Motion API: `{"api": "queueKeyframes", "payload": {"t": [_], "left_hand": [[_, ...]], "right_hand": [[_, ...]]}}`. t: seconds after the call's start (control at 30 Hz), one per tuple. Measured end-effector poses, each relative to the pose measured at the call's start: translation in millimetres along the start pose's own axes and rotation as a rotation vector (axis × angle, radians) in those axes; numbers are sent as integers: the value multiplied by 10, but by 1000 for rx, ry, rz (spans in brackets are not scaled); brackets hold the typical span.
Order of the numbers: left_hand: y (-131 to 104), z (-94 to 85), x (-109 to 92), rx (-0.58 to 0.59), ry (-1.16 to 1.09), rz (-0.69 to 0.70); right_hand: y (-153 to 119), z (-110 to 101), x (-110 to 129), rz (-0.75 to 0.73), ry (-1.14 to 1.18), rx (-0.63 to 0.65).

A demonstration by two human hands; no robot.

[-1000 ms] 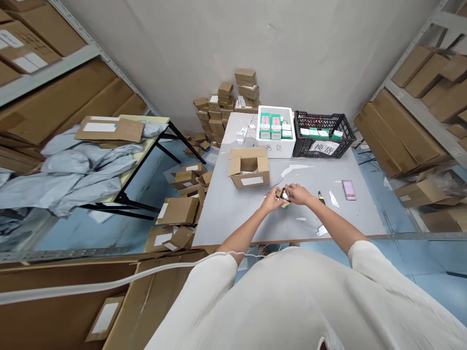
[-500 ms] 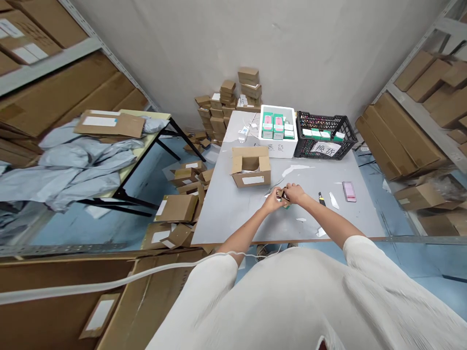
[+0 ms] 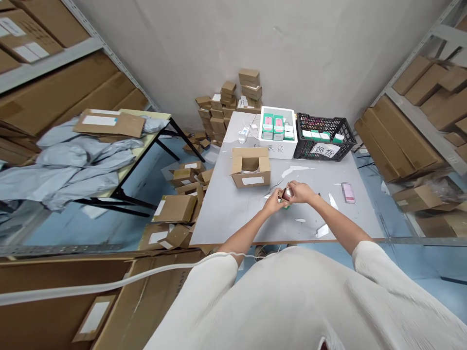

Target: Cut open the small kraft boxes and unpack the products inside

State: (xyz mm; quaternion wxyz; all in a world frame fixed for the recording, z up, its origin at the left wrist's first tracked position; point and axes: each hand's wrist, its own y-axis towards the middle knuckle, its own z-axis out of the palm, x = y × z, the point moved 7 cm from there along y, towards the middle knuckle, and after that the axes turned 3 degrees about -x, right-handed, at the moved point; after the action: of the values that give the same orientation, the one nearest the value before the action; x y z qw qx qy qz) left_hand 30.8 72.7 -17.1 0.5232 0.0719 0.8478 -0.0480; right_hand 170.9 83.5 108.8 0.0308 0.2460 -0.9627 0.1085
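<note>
Over the front middle of the grey table (image 3: pixel 226 214), my left hand (image 3: pixel 273 203) grips a small box, of which brown and green parts show between the fingers. My right hand (image 3: pixel 299 192) is closed on a small dark, shiny item (image 3: pixel 288 193) right beside that box. An open cardboard box (image 3: pixel 251 181) with a white label stands behind and left of my hands. White paper scraps (image 3: pixel 332 201) lie to the right, and a pink pack (image 3: pixel 348 192) sits farther right.
At the table's back stand a white bin (image 3: pixel 277 149) and a black crate (image 3: pixel 324 151), both holding green and white boxes. Cardboard boxes (image 3: pixel 175 208) are piled left of the table. Grey bags (image 3: pixel 83 165) cover a side table. A white cable (image 3: pixel 146 276) crosses in front.
My right hand has shifted slightly right, and the shiny item now shows between my hands. My right forearm now covers most of the yellow and black cutter.
</note>
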Motion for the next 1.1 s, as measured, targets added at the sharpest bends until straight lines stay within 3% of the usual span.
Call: {"api": "queueKeyframes", "payload": {"t": [0.17,0.4,0.6,0.8,0.93,1.1], "left_hand": [[-25,33,-121,21,2,-34],[71,42,-355,-62,17,-59],[192,80,-556,-50,86,-42],[195,194,-365,37,189,-44],[210,190,-244,52,195,-46],[272,164,-250,56,140,-54]], "right_hand": [[-115,-242,-185,90,160,-85],[-294,-624,-334,50,220,-377],[-344,-666,-355,-39,250,-551],[-355,-546,-321,-73,290,-548],[-452,-705,-435,-36,340,-647],[-501,-969,-628,32,390,-780]]}}
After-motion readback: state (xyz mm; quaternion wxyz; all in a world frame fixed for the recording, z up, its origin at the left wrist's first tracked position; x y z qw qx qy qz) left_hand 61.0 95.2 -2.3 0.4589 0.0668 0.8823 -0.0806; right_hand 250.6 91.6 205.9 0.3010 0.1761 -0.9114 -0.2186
